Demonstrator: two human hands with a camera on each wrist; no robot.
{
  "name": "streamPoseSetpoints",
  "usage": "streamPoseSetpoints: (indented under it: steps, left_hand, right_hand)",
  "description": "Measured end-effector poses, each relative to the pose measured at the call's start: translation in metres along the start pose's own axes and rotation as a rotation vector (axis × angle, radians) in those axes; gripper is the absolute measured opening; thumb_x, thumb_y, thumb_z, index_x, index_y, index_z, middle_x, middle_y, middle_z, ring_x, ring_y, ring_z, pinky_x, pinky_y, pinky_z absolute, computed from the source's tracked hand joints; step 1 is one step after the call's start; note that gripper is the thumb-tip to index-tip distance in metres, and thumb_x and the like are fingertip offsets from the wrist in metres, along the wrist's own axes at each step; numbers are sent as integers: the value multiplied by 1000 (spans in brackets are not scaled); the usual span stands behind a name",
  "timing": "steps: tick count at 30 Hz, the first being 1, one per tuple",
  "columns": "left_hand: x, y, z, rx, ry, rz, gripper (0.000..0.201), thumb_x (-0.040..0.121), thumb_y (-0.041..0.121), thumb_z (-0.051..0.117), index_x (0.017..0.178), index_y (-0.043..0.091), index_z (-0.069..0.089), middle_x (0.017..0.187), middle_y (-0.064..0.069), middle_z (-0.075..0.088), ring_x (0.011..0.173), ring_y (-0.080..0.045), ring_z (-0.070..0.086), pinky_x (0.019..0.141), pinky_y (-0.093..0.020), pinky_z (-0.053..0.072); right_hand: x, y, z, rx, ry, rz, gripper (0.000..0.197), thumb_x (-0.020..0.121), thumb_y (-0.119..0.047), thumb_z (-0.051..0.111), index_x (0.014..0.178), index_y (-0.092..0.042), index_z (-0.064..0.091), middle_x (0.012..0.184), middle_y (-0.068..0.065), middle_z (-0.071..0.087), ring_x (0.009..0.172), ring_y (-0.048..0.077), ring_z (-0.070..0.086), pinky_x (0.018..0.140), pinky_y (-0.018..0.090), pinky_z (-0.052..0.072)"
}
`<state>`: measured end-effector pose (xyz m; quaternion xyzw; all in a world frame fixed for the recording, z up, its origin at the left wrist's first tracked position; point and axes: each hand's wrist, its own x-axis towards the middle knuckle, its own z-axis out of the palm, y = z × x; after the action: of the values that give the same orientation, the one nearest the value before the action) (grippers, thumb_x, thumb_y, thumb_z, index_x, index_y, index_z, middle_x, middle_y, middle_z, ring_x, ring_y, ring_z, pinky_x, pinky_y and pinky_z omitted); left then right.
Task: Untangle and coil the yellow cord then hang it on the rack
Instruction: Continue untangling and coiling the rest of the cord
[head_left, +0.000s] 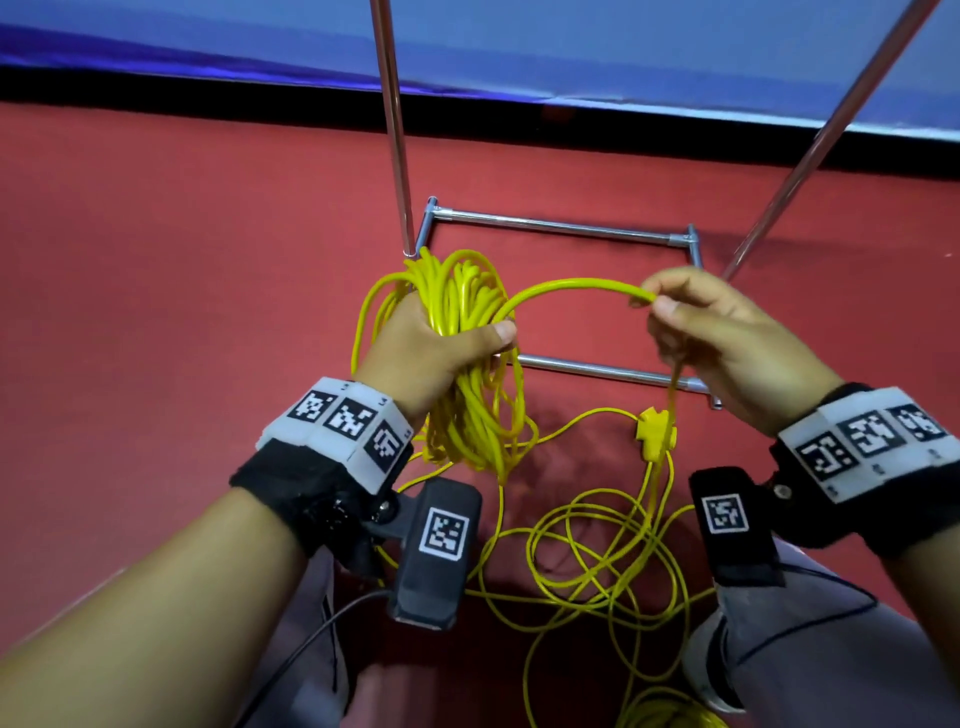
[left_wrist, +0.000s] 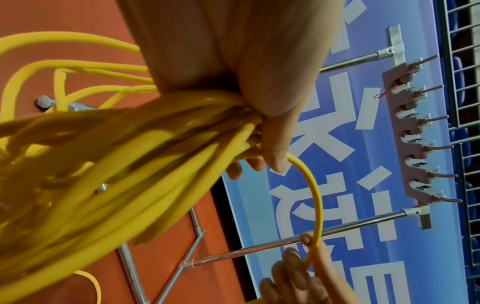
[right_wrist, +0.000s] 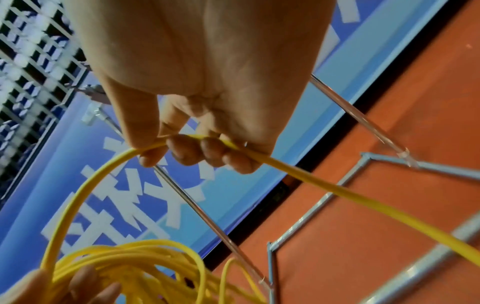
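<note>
The left hand (head_left: 426, 348) is clamped around a thick bundle of coiled loops of the thin yellow plastic cord (head_left: 467, 312), fingers and thumb wrapped over the strands, with the loops hanging below the wrist. From that bundle one strand arcs across to the right hand (head_left: 727, 332), whose thumb and curled fingers (right_wrist: 187, 152) pinch it; the hands are held apart above the red floor (head_left: 182, 260). Below the right hand the cord drops to a yellow plug block (head_left: 655, 427) and spreads in loose tangled loops on the floor near the person's feet. The shiny metal tube rack (head_left: 561, 228) stands on the floor just behind the hands, its hook bar (left_wrist: 415, 131) against a blue banner (left_wrist: 337, 144).
</note>
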<state>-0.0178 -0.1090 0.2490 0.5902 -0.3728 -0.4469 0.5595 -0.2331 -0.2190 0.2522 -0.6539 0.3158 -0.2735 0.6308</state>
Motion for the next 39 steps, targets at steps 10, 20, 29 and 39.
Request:
streamPoseSetpoints:
  steps: [10, 20, 29, 39]
  left_hand:
    - [4, -5, -9, 65, 19, 27, 20, 67, 24, 77, 71, 15, 60, 63, 1, 60, 61, -19, 56, 67, -34, 49]
    - [3, 2, 0, -49, 6, -140, 52, 101, 42, 31, 75, 8, 61, 58, -2, 60, 52, -14, 55, 57, -29, 50]
    - [-3, -6, 7, -49, -116, -62, 18, 87, 11, 66, 97, 0, 56, 75, -8, 62, 64, -13, 62, 61, -27, 53]
    - [-12, -7, 21, 9, -334, -47, 46, 65, 11, 78, 105, 2, 57, 87, -8, 64, 83, -16, 60, 78, -32, 52]
  right_hand:
    - [-7, -29, -25, -1019, 167, -215, 14, 69, -25, 55, 69, -17, 66, 63, -5, 52, 69, 20, 42, 64, 28, 27]
    - [-5, -5, 20, -1080, -388, -213, 26, 66, -40, 39, 60, -23, 58, 53, -15, 43, 63, 5, 40, 67, 19, 33]
    - [-10, -8, 51, -678, -354, -184, 17, 67, -21, 49, 80, -18, 60, 64, -2, 56, 56, 12, 48, 55, 21, 40]
    - [-4, -7, 51, -512, -90, -259, 57, 59, -4, 85, 73, -21, 31, 76, -1, 46, 59, 21, 47, 50, 20, 40]
